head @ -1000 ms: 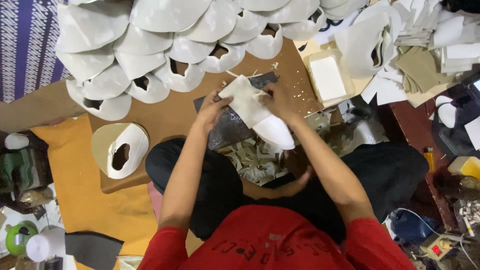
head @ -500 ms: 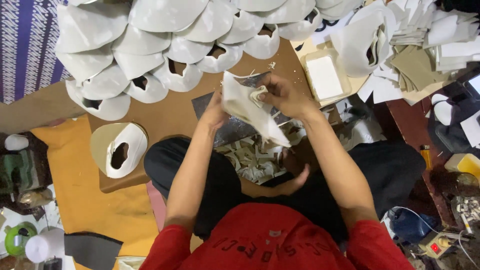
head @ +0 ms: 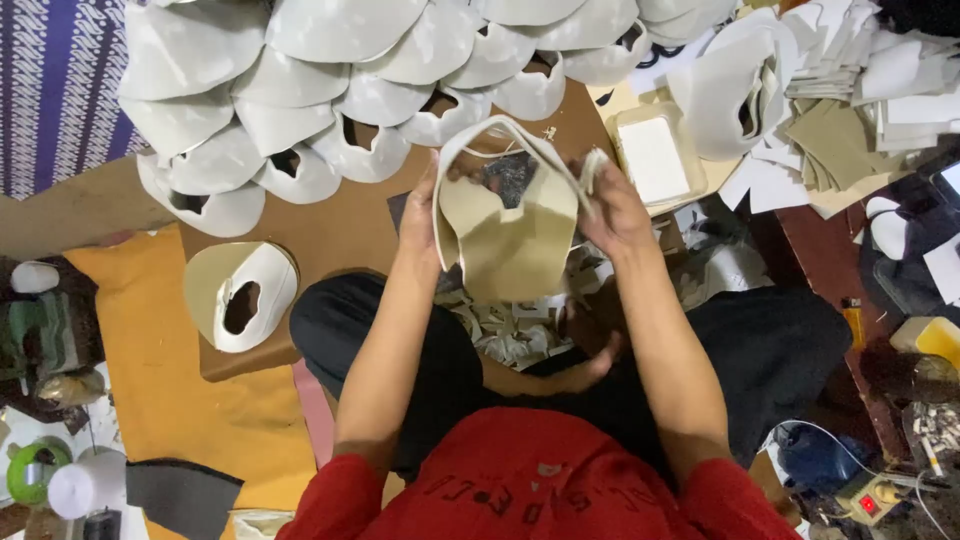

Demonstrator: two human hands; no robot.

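Observation:
I hold a white shoe upper (head: 505, 235) up in front of me with both hands, its beige lining facing me and its opening at the top. My left hand (head: 420, 215) grips its left edge. My right hand (head: 612, 205) pinches its right edge near the top. Below it lies a brown work board (head: 330, 225) with a dark mat partly hidden behind the piece. Another finished white upper (head: 240, 295) rests on the board's left end.
Rows of several white uppers (head: 330, 90) are laid out overlapping at the far side. A shallow tray with a white pad (head: 655, 158) sits right of my hands, with stacked cut pieces (head: 850, 110) beyond. Scraps (head: 510, 330) lie in my lap.
The upper has been lifted off the dark mat and turned, so its beige inside now faces me; both hands rose with it.

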